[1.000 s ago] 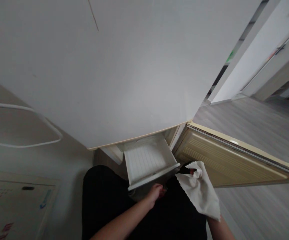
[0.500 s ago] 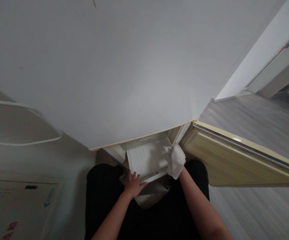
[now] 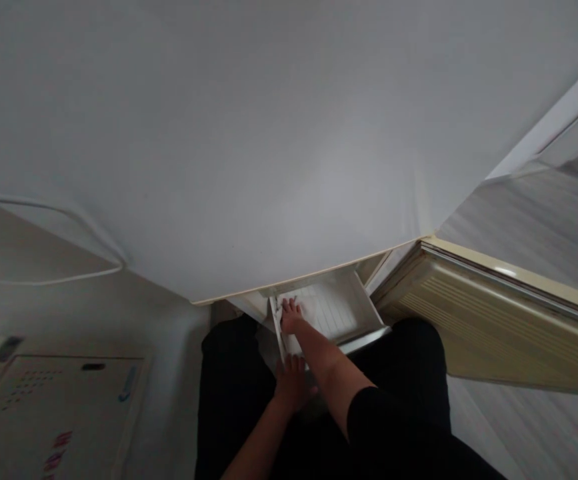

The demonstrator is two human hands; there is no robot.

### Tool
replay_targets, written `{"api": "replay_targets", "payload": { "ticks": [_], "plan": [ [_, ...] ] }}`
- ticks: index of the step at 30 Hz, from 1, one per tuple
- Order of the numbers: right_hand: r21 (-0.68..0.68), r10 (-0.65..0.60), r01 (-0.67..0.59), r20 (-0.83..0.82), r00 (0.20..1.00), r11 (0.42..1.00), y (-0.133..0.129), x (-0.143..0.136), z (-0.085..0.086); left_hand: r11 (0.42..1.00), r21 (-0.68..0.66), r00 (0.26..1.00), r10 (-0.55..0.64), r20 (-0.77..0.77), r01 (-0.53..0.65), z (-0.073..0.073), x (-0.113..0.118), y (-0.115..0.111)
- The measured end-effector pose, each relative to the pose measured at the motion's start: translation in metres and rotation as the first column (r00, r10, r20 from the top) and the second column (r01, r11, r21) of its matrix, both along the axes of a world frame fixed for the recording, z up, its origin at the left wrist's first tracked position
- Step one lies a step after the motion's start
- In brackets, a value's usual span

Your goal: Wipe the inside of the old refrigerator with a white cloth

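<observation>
A white drawer with a ridged floor is pulled out from under a large pale panel, between my knees. My right hand reaches across into its left side, fingers spread and pressing a white cloth against the drawer floor. Part of the cloth is hidden under the hand. At the drawer's front left corner, my left hand has its fingers over the rim and its thumb outside. My right forearm crosses above my left wrist.
A yellowish door with ribbed lining stands swung out on the right. Grey wood-look floor lies beyond it. On the left are a white cable against the wall and a pale metal box cover.
My right hand has moved the cloth from the drawer's right side to its left side. My left hand stays at the front left rim. The view has shifted slightly.
</observation>
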State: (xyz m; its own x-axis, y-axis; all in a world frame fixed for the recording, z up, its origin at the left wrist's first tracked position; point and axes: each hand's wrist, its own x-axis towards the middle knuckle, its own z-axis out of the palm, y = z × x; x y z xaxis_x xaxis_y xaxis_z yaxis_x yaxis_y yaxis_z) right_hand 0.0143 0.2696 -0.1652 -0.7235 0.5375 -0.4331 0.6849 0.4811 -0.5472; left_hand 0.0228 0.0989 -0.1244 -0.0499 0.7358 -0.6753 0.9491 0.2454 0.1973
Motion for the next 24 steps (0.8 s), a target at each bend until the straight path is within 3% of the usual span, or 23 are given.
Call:
{"api": "replay_targets", "payload": {
  "ticks": [4, 10, 12, 14, 16, 19, 22, 24],
  "plan": [
    [0.011, -0.008, 0.008, 0.039, 0.999, 1.0, 0.02, 0.018, -0.015, 1.0, -0.011, 0.999, -0.002, 0.032, 0.003, -0.003, -0.003, -0.002],
    [0.131, -0.304, 0.29, 0.107, 0.946, 0.948, 0.088, 0.122, -0.02, 1.0, -0.028, 0.999, 0.012, 0.049, -0.01, -0.009, -0.006, 0.004],
    [0.16, -0.362, 0.344, 0.103, 0.926, 0.925, 0.099, 0.151, -0.024, 0.999, -0.039, 0.998, 0.022, 0.052, -0.02, -0.01, -0.006, 0.006],
    [0.166, -0.384, 0.364, 0.106, 0.917, 0.916, 0.101, 0.163, -0.03, 0.999, -0.049, 0.998, 0.023, 0.066, -0.02, -0.009, -0.007, 0.006],
    [0.166, -0.391, 0.369, 0.133, 0.911, 0.915, 0.094, 0.154, -0.035, 0.998, -0.059, 0.997, 0.012, 0.081, -0.007, -0.009, -0.008, 0.006],
    [0.147, -0.329, 0.301, 0.235, 0.915, 0.942, 0.069, 0.115, -0.043, 0.998, -0.068, 0.997, -0.009, 0.072, 0.014, -0.009, -0.009, 0.007],
    [0.146, -0.117, 0.085, 0.226, 0.967, 0.986, 0.031, 0.069, -0.05, 0.997, -0.074, 0.999, -0.01, 0.031, 0.012, -0.011, -0.008, 0.008],
    [0.164, 0.059, -0.082, 0.145, 0.988, 0.983, 0.005, 0.045, -0.055, 0.995, -0.1, 1.0, -0.004, 0.019, 0.006, -0.011, -0.008, 0.009]
  ]
}}
